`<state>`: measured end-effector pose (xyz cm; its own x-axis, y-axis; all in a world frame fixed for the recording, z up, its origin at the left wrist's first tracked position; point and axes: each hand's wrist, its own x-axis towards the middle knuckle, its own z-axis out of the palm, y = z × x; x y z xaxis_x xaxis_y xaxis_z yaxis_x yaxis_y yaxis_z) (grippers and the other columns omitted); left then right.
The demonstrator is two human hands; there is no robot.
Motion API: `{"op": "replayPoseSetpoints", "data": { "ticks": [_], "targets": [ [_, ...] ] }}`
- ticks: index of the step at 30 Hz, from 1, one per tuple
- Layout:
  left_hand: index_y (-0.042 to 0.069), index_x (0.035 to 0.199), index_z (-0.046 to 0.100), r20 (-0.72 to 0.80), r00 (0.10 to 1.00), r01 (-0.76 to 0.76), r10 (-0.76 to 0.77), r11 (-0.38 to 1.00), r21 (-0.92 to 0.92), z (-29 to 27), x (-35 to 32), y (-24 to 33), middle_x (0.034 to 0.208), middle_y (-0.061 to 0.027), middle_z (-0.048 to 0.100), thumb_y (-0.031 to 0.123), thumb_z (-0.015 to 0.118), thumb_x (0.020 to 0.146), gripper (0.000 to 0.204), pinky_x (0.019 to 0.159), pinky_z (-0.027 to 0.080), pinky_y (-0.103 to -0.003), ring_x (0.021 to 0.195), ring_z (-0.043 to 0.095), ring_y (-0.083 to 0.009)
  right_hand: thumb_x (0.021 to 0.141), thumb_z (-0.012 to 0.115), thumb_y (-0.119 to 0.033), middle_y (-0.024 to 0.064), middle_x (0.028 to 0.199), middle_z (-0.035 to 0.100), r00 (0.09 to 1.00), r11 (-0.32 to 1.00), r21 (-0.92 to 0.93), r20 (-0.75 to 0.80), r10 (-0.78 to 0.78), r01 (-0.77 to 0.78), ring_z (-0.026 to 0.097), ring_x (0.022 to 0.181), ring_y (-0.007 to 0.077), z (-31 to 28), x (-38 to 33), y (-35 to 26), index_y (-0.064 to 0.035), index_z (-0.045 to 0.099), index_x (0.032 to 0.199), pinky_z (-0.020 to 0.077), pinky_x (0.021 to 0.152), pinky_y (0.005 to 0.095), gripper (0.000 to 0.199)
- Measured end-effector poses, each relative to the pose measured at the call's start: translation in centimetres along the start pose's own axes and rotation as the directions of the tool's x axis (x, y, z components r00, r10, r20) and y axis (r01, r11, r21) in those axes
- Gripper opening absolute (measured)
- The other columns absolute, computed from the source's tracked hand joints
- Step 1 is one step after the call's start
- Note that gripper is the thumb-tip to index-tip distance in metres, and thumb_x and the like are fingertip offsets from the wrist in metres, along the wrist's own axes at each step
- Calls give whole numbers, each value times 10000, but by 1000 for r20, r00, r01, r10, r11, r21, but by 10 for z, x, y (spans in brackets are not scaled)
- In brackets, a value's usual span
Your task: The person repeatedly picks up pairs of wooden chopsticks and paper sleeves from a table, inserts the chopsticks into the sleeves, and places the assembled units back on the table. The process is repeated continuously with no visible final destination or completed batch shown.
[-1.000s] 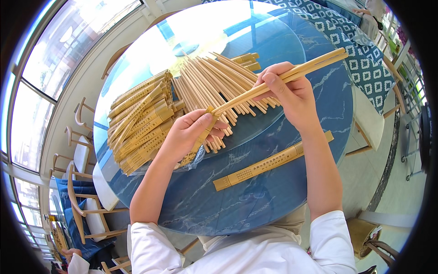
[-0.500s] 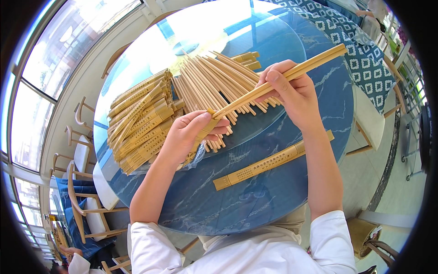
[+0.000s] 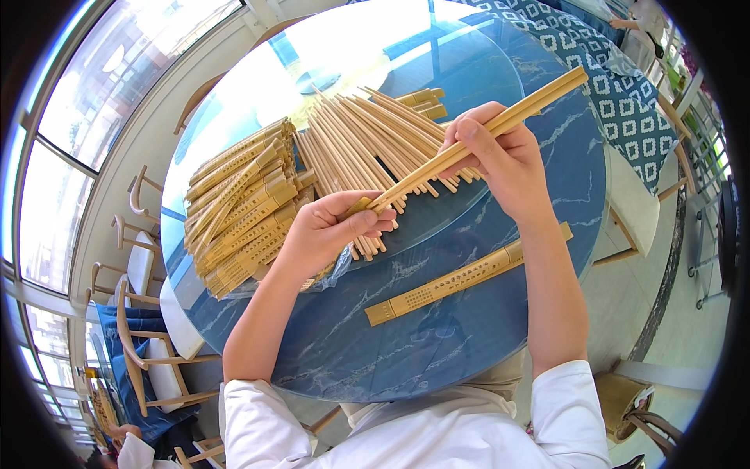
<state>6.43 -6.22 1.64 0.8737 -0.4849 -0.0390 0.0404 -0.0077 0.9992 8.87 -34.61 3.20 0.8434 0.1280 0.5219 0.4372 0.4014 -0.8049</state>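
My right hand (image 3: 500,160) pinches a pair of wooden chopsticks (image 3: 551,92) between thumb and fingers. They slant up to the right over the table. At their lower ends, my left hand (image 3: 328,230) is closed on a tan paper chopstick sleeve (image 3: 360,205), mostly hidden by the fingers. The chopstick tips meet the sleeve's mouth; how far inside they are, I cannot tell. Beyond my hands lies a spread of loose chopsticks (image 3: 351,144). A heap of tan printed sleeves (image 3: 238,207) is left of it. One long packet (image 3: 461,280) rests in front of me, its far end behind my right forearm.
The round blue marbled table (image 3: 336,359) carries a glass turntable (image 3: 500,62). Clear plastic film (image 3: 337,270) pokes out beside the sleeve heap. Wooden chairs (image 3: 148,352) stand at left, a patterned blue cloth (image 3: 625,117) at far right. Another person (image 3: 644,35) is at upper right.
The chopsticks have shifted slightly down and left, toward my left hand. My left thumb has moved lower, and less of the sleeve shows now.
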Motion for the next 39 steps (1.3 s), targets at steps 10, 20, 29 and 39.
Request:
{"op": "replayPoseSetpoints", "data": {
  "ticks": [10, 20, 29, 39],
  "targets": [
    [-15, 1464, 588, 23, 996, -84, 83, 995, 49, 4, -3, -2, 1226, -142, 757, 27, 617, 1071, 396, 968, 612, -324, 1132, 743, -208, 1077, 657, -224, 70, 935, 687, 980, 980, 59, -46, 191, -188, 750, 841, 160, -5, 4, 0, -13, 667, 1019, 687, 711, 292, 219],
    [21, 1514, 556, 108, 990, -92, 90, 996, 7, -1, -5, 3, 1232, -159, 744, 82, 520, 1127, 394, 957, 607, -338, 1150, 739, -242, 1077, 657, -239, 76, 941, 694, 979, 974, 104, -17, 201, -199, 758, 831, 173, -6, 5, 1, -27, 655, 1017, 686, 703, 296, 220],
    [36, 1579, 466, 160, 956, -261, 247, 962, 77, 1, -5, 3, 1298, -162, 704, 106, 422, 1162, 426, 962, 588, -348, 1180, 715, -241, 1108, 596, -222, 90, 948, 675, 967, 959, 142, -43, 252, -244, 752, 789, 150, -7, 5, 2, -33, 641, 1030, 688, 706, 276, 209],
    [53, 1586, 453, 155, 957, -287, 246, 887, 361, -1, -5, 0, 1240, -167, 725, 97, 425, 1158, 431, 1024, 577, -354, 1166, 727, -247, 1073, 669, -220, 40, 911, 682, 998, 995, -81, -23, 60, -61, 731, 810, 131, 8, -4, -10, -34, 673, 1018, 662, 682, 277, 194]
  ]
}}
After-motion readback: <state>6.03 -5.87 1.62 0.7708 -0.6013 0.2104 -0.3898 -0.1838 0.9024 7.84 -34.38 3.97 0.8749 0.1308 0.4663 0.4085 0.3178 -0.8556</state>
